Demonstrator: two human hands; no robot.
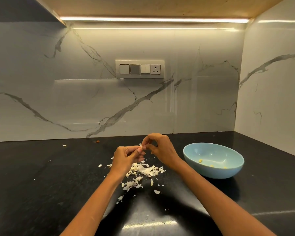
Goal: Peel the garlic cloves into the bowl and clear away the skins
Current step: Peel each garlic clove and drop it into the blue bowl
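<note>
Veined marble wall (92, 99) rises behind a glossy black speckled counter (32, 184). A rectangular switch plate (139, 69) is set in the wall. At right stands a round, smooth pale-blue bowl (228, 172) holding a few yellowish cloves (200, 161). Thin, papery white skins (143, 169) lie scattered at centre, left of the bowl. Above them, the left hand (124, 159) and right hand (160, 150), fingers curled, together pinch one small clove (141, 147), mostly hidden.

A switch panel (139, 69) sits on the marble wall (75, 99). Above it glows a light strip (153, 19); below it lies the black counter (32, 176).
</note>
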